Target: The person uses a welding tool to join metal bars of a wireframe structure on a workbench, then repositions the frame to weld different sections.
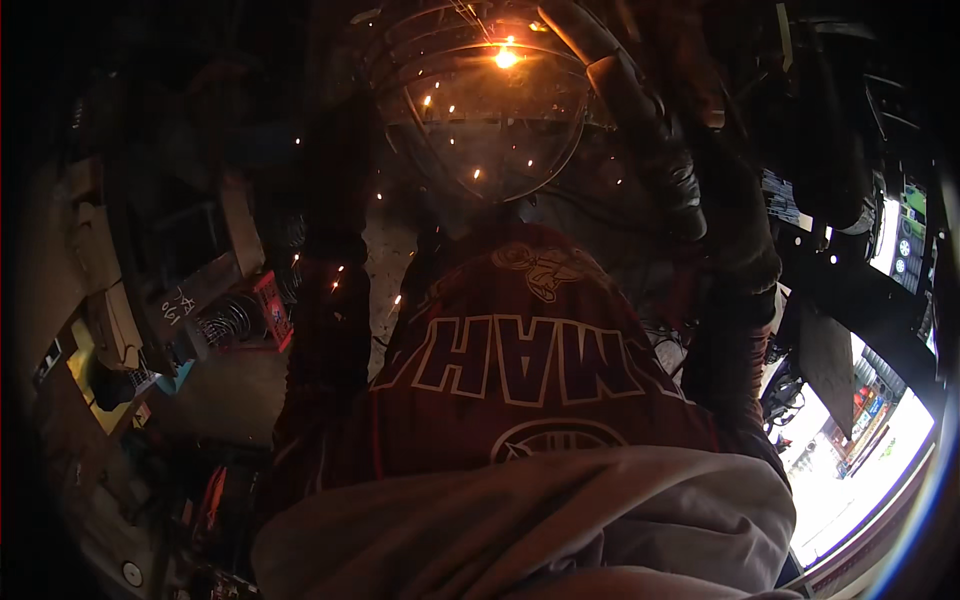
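A bright orange glow [506, 57] burns at the top centre, and sparks scatter below it. Around and under the glow curves a clear, rounded, rimmed sheet [490, 165], like a visor; I cannot tell exactly what it is. My right hand [582, 38], in a heavy glove, reaches up just right of the glow, one edge lit orange. Its other fingers, and anything in them, are lost in the dark. On the left my sleeved arm [325, 300] runs upward into blackness, where my left hand cannot be made out.
Sparks fall over my dark red printed shirt [530, 340] and a grey cloth [560, 520] at my waist. Left stand a red-framed piece [272, 310], a dark coil [225, 322] and a yellow panel [95, 390]. A bright doorway [870, 470] opens at the right.
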Action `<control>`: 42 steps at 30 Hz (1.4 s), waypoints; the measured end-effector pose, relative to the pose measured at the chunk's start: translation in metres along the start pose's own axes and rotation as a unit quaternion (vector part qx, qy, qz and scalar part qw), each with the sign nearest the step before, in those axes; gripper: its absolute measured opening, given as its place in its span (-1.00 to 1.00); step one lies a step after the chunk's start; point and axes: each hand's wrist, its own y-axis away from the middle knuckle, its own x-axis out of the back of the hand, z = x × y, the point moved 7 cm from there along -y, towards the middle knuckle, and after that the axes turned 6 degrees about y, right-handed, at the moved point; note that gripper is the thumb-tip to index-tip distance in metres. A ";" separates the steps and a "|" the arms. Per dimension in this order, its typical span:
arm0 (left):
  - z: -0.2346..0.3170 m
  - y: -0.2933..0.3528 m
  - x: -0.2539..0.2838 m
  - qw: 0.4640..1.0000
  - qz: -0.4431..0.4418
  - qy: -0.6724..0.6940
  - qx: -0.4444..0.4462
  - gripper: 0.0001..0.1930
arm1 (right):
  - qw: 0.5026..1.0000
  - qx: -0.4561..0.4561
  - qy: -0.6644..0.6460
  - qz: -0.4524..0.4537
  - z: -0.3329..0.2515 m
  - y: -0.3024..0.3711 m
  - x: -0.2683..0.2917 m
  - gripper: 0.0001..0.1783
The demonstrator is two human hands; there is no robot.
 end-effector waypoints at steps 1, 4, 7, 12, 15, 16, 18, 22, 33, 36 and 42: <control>0.000 0.003 0.002 1.000 0.008 0.005 0.001 -0.73 | 1.000 0.006 0.012 -0.004 -0.001 -0.003 -0.001 -0.20; 0.007 0.001 0.004 0.998 0.000 -0.042 -0.036 -0.73 | 0.998 0.036 0.050 0.017 -0.004 -0.003 -0.003 -0.20; -0.001 0.002 0.001 0.996 -0.023 -0.075 -0.033 -0.72 | 1.000 0.018 0.015 0.005 -0.011 -0.005 0.001 -0.24; 0.002 0.000 0.002 0.999 -0.006 -0.036 0.016 -0.75 | 0.999 -0.010 -0.040 0.000 -0.017 -0.013 0.005 -0.39; 0.005 -0.001 0.005 0.999 0.003 -0.050 -0.005 -0.77 | 0.995 -0.049 -0.086 -0.009 -0.018 -0.016 0.005 -0.49; 0.007 -0.003 0.005 0.999 0.006 -0.043 0.006 -0.78 | 0.998 -0.021 -0.066 0.004 -0.020 -0.016 0.007 -0.50; 0.012 -0.006 0.006 0.999 0.006 -0.035 0.022 -0.79 | 0.994 -0.061 -0.091 0.006 -0.019 -0.017 0.008 -0.51; 0.012 -0.007 0.005 0.999 0.001 -0.018 0.051 -0.79 | 0.958 -0.221 -0.182 -0.019 -0.019 -0.019 0.007 -0.42; 0.008 -0.004 0.002 0.995 -0.041 -0.082 0.040 -0.74 | 0.984 0.164 0.020 0.069 -0.040 -0.019 0.018 -0.43; 0.011 -0.005 0.006 0.998 -0.048 -0.043 0.024 -0.74 | 0.976 0.192 0.025 0.101 -0.043 -0.019 0.021 -0.49; 0.014 -0.005 0.006 0.999 -0.022 -0.028 0.034 -0.73 | 0.993 0.032 -0.110 0.007 -0.040 -0.025 0.030 -0.57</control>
